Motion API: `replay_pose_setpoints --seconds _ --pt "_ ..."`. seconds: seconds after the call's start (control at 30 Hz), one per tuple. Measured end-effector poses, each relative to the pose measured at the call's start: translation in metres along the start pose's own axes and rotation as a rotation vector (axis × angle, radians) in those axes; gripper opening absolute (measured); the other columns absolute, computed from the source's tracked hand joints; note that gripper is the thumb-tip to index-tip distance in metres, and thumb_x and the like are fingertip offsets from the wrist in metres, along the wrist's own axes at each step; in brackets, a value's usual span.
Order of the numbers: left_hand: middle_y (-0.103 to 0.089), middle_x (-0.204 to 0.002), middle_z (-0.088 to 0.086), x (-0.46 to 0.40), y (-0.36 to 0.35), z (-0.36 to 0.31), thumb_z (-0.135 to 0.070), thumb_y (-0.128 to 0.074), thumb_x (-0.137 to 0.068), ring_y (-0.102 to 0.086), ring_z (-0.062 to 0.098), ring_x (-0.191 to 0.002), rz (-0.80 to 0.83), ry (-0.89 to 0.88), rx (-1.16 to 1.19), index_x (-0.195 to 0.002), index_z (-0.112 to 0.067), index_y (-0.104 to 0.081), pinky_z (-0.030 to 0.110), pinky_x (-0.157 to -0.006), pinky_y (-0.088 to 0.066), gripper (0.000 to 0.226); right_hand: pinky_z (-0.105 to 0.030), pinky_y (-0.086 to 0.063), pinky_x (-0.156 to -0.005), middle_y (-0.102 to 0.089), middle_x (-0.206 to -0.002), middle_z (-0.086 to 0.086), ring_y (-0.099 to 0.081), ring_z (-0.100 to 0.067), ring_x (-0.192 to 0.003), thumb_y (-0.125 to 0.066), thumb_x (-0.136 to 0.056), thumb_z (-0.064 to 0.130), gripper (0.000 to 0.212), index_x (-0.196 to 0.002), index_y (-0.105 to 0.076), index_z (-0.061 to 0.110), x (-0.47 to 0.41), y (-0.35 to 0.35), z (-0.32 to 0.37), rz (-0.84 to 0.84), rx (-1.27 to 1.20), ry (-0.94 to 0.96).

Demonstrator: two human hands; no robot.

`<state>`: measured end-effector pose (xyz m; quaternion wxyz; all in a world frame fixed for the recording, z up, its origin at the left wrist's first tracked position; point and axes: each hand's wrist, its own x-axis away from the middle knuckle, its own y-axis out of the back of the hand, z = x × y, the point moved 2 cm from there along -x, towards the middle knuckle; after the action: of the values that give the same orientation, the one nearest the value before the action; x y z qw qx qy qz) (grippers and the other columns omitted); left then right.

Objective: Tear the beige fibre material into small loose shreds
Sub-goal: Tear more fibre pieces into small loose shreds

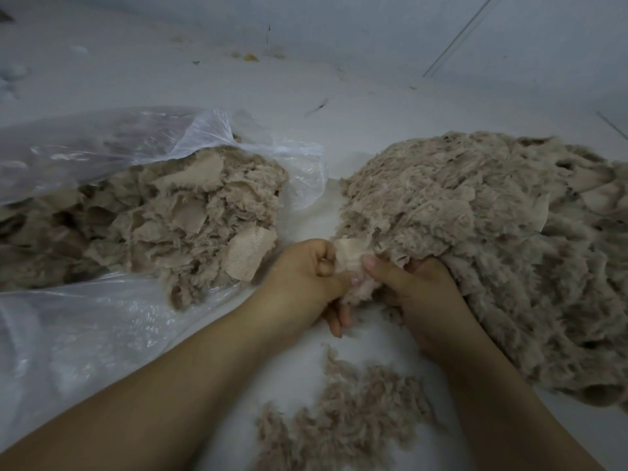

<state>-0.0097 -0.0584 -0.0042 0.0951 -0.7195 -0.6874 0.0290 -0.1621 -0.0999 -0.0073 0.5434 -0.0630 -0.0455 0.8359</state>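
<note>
Loose shreds [343,423] lie nearest; beyond, left hand [306,277] and right hand [418,294] pinch one fibre piece [353,263] between them, thumbs facing, big pile [475,232] rightward.

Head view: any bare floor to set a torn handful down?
Bare floor lies beyond the plastic bag and the big pile, and in a narrow strip between them. Near side is crowded: left hand and right hand pinch a fibre piece, loose shreds lie between the forearms, and the bag sheet covers the left.
</note>
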Motion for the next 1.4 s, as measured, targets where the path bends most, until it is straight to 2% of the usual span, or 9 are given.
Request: replay_pose_setpoints --seconds 0.13,0.27,0.37,0.53,0.67,0.8,1.13,1.27,1.4 --pt "-0.054 -0.053 0.018 0.001 0.018 -0.004 0.014 -0.048 -0.086 -0.046 0.022 -0.031 -0.088 -0.008 0.181 -0.083 -0.002 -0.052 0.02 -0.032 -0.034 0.017 -0.048 -0.053 -0.091 -0.07 -0.11 -0.022 -0.067 -0.036 -0.103 -0.06 -0.09 0.011 0.029 -0.114 -0.065 -0.005 -0.002 -0.001 -0.001 -0.092 -0.07 -0.04" --pt "-0.058 -0.06 0.021 0.001 0.019 -0.005 -0.011 -0.06 -0.081 -0.05 0.027 -0.037 -0.104 -0.011 0.14 -0.079 -0.008 -0.056 0.022 -0.035 -0.037 0.005 -0.023 -0.053 -0.059 -0.071 -0.067 0.002 -0.068 -0.01 -0.061 -0.062 -0.091 0.011 0.018 -0.078 -0.075 0.014 0.002 0.0 0.0 -0.1 0.025 -0.019" --pt "-0.061 -0.062 0.021 -0.001 0.008 0.0 -0.034 -0.081 -0.074 -0.053 0.035 -0.044 -0.1 -0.023 -0.109 -0.074 -0.015 -0.055 0.026 -0.038 -0.036 0.033 -0.042 -0.056 -0.084 -0.074 -0.098 -0.016 -0.071 -0.031 -0.094 -0.063 -0.091 0.013 0.019 -0.103 -0.072 0.0 0.003 -0.003 0.002 -0.085 0.015 -0.033" --pt "-0.058 -0.053 0.005 0.0 0.008 -0.003 -0.008 -0.058 -0.095 -0.049 0.016 -0.035 -0.165 -0.018 -0.039 -0.077 -0.006 -0.056 0.019 -0.031 -0.034 0.018 -0.046 -0.053 -0.092 -0.07 -0.109 -0.02 -0.067 -0.036 -0.105 -0.062 -0.091 0.01 0.026 -0.113 -0.067 -0.003 0.003 -0.007 0.003 -0.015 -0.028 -0.013" --pt "-0.053 -0.051 0.007 0.004 0.007 -0.007 -0.009 -0.057 -0.095 -0.046 0.017 -0.035 -0.181 -0.029 -0.002 -0.069 -0.007 -0.055 0.019 -0.034 -0.031 0.026 -0.024 -0.056 -0.071 -0.074 -0.081 0.0 -0.071 -0.015 -0.079 -0.062 -0.089 0.0 0.024 -0.081 -0.076 0.019 0.002 -0.008 0.003 0.046 0.046 0.036" --pt "-0.045 -0.048 0.006 0.006 0.013 -0.014 -0.008 -0.057 -0.094 -0.038 0.014 -0.035 -0.247 -0.097 0.006 -0.067 -0.007 -0.053 0.016 -0.036 -0.027 0.027 -0.008 -0.04 -0.045 -0.057 -0.048 0.012 -0.052 0.004 -0.042 -0.06 -0.091 0.003 0.022 -0.071 -0.063 0.012 0.001 -0.005 0.003 0.003 0.054 0.0" --pt "-0.051 -0.049 0.007 0.006 0.014 -0.02 0.001 -0.058 -0.091 -0.041 0.017 -0.035 -0.273 -0.176 -0.031 -0.073 -0.015 -0.058 0.019 -0.037 -0.031 0.024 -0.016 -0.043 -0.049 -0.052 -0.055 -0.003 -0.048 -0.007 -0.048 -0.069 -0.079 0.011 0.023 -0.059 -0.06 0.01 0.001 -0.009 0.003 0.033 0.149 0.027" --pt "-0.062 -0.056 0.017 0.006 0.04 -0.036 0.002 -0.06 -0.077 -0.053 0.018 -0.042 -0.571 -0.318 -0.335 -0.067 -0.018 -0.055 0.032 -0.044 -0.044 0.024 -0.019 -0.028 -0.039 -0.035 -0.044 0.007 -0.029 -0.008 -0.038 -0.066 -0.084 0.024 0.018 -0.067 -0.071 0.019 0.001 -0.001 0.0 -0.094 0.196 -0.083" --pt "-0.054 -0.06 -0.003 0.012 0.06 -0.051 -0.008 -0.058 -0.077 -0.052 0.023 -0.057 -0.712 -0.276 -1.254 -0.081 -0.019 -0.056 0.029 -0.053 -0.034 0.012 -0.02 -0.021 -0.038 -0.033 -0.052 0.004 -0.022 -0.01 -0.042 -0.054 -0.086 0.052 0.043 -0.07 -0.07 0.015 -0.002 -0.002 0.001 -0.052 0.121 -0.09"
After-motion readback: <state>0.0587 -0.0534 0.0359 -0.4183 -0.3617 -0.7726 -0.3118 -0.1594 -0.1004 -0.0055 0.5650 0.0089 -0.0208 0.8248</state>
